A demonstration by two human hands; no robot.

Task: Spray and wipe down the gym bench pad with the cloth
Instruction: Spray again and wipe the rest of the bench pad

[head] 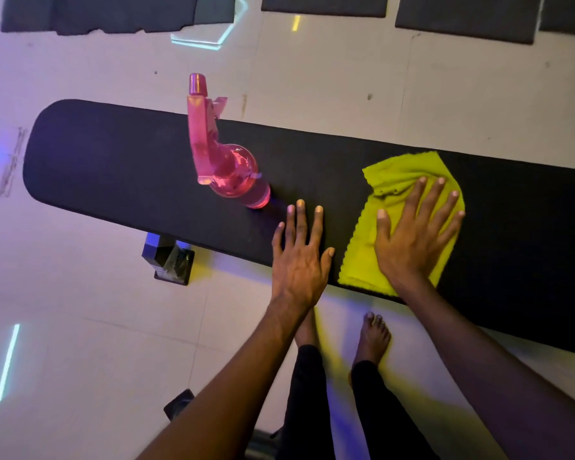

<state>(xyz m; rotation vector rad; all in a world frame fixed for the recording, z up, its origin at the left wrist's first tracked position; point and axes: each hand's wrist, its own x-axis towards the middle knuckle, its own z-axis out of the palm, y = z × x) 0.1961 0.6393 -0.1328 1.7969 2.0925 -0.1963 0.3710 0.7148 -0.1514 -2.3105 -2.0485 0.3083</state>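
A translucent pink spray bottle (227, 167) stands at centre frame on the long, matte black bench pad (120, 161), while the right hand (415, 234) presses a crumpled yellow-green cloth (399, 180) flat at centre right with spread fingers, and the left hand (299, 257) rests flat on the pad.

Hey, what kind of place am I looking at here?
Probably a gym: a long black padded bench pad stands on a tiled floor, dark floor mats lie beyond it, and coloured lights reflect off the tiles.
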